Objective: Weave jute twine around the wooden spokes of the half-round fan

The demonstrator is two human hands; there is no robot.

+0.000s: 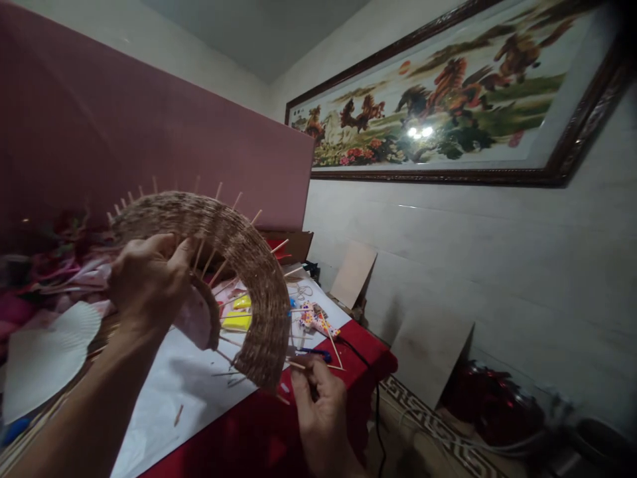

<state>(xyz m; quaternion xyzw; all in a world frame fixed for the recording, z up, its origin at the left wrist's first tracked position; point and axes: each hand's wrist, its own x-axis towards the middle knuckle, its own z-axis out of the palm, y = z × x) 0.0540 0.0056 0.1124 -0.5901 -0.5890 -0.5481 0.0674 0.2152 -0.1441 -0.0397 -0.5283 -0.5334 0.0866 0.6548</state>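
Observation:
A fan-shaped piece (263, 285) of brown twine woven over thin wooden sticks is held up tilted over the table. Stick ends poke out all around its outer edge. My left hand (149, 275) is closed on its inner part, where bare sticks fan out from a smaller twine-covered centre (213, 312). At the lower right edge, my right hand (318, 392) pinches the end of a thin wooden stick (295, 364). Whether twine is also between those fingers I cannot tell. The fan's part behind my left hand is hidden.
White paper (184, 378) covers part of a red tablecloth (223, 438). Yellow packets (237, 321), a patterned glue gun (318, 318) and its black cord (355, 352) lie beyond the fan. A white pleated fan (50, 358) is at left. A framed horse picture (438, 99) hangs on the wall.

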